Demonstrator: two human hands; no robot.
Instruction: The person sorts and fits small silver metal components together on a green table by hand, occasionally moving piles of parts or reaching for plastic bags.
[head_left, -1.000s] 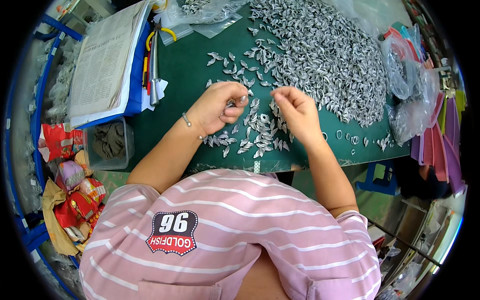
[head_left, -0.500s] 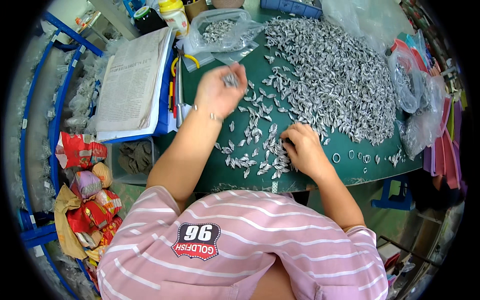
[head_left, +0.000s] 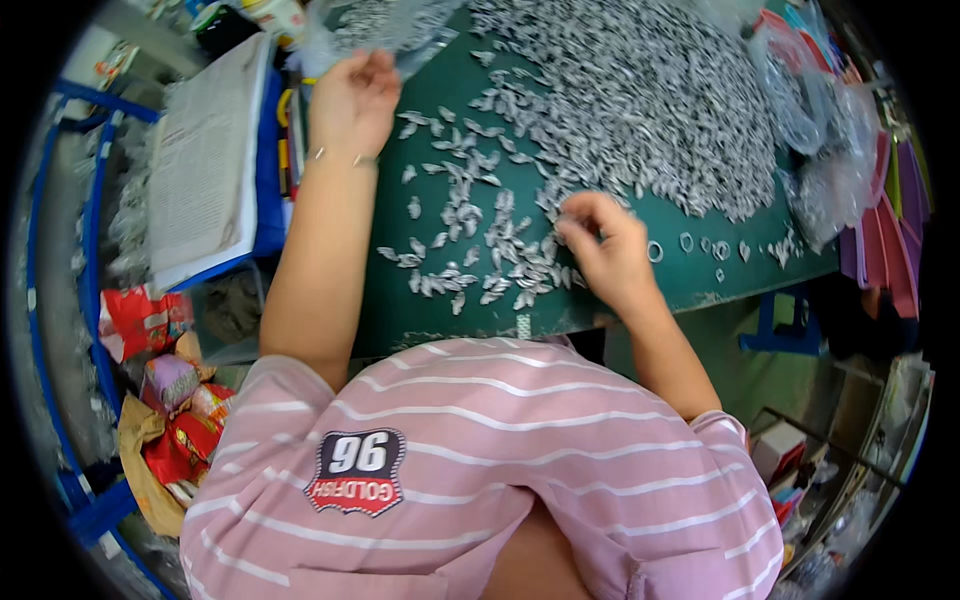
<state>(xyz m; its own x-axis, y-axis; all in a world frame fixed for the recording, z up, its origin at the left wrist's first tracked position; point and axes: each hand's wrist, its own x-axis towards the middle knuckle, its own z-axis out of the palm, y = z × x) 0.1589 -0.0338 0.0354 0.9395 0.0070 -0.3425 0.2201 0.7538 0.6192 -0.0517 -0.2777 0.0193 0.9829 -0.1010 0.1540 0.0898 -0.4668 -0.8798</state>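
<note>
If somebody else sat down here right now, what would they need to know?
Left hand: stretched to the far left, at the clear plastic bag of small silvery pieces; whether its grip is closed cannot be told.
Right hand: fingers down in the scattered pieces near the table's front edge.
Big pile lies farther back on the green table.
Done: some pieces bagged. Left: scatter and pile.

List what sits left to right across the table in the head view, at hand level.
Open paper booklet → left hand → scattered small silver pieces → right hand → small metal rings → clear plastic bags → pink sheets.
</note>
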